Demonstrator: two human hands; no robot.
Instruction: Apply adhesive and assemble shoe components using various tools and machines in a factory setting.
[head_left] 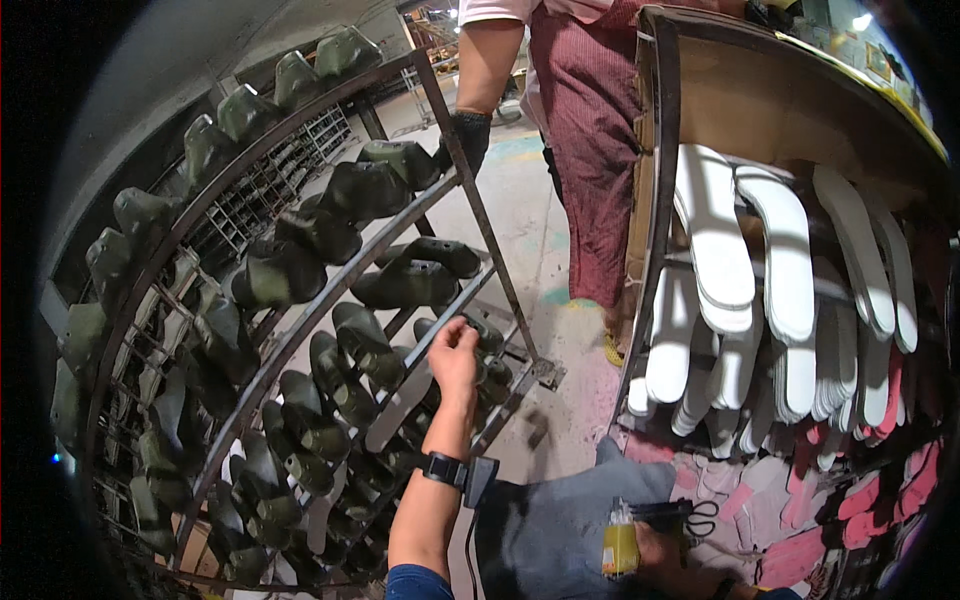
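My left hand (pixel 455 352) reaches forward to a metal rack (pixel 330 285) loaded with dark green shoe lasts (pixel 365 345). Its fingers close around a last or bar near the rack's lower right tier; which one is hidden by the hand. A black band with a cable sits on that wrist (pixel 445 468). My right hand (pixel 660 550) rests low at the bottom edge, holding a small yellow bottle (pixel 620 545) beside black scissors (pixel 680 515) on my grey lap.
Another person in a dark red apron (pixel 590 150) stands behind the rack, a gloved hand (pixel 470 135) on its post. At right a rack (pixel 655 200) holds white insoles (pixel 720 250), with pink insoles (pixel 860 500) piled below. Concrete floor runs between.
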